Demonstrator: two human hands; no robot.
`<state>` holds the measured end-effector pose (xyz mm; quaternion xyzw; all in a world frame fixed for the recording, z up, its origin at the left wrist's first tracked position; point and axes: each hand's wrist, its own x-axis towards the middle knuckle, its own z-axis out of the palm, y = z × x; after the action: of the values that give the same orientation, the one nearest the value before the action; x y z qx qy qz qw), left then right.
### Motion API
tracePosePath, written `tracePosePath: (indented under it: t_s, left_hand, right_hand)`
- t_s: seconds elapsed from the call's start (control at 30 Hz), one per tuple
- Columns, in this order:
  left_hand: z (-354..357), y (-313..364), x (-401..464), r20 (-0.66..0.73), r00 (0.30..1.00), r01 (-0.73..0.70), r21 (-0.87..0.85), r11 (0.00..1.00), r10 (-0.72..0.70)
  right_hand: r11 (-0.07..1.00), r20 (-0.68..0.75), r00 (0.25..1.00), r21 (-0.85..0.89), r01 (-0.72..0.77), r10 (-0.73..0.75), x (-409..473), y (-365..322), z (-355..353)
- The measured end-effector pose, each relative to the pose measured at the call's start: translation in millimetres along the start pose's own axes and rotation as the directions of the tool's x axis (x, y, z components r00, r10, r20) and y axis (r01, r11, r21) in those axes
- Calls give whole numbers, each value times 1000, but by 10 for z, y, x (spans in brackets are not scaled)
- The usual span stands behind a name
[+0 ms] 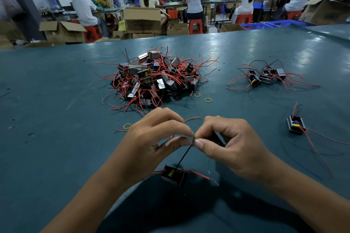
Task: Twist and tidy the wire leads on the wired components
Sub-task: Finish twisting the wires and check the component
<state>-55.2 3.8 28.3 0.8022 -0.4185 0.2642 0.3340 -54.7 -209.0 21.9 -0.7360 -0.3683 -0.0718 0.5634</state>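
Both sets of fingers pinching one black lead at its tip, left hand and right hand meeting knuckle to knuckle. Dangling just below: small black part, red wires trailing onto worktop. Mid-twist, by the look of it. Next up, probably rolling the strands tight, then the red ones. Beyond: big untidied heap, smaller group at right.

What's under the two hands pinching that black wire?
Below the left hand and right hand, a black component hangs from the black wire over the green table. Whether it touches the table is unclear.
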Motion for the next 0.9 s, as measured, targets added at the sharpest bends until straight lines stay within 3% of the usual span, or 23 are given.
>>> tracePosePath:
  t_s: [0.2, 0.67, 0.9]
  left_hand:
    - [9, 31, 11, 3, 1000, -25, 21, 999, 25]
    - [18, 133, 16, 208, 966, 139, 87, 986, -154]
    - [8, 98, -7, 319, 907, 299, -29, 954, -275]
  right_hand:
    - [999, 22, 1000, -46, -2, 3, -15, 6, -2]
    - [938, 5, 994, -331, 103, -107, -18, 39, 32]
    - [945, -50, 999, -326, -3, -14, -35, 4, 70]
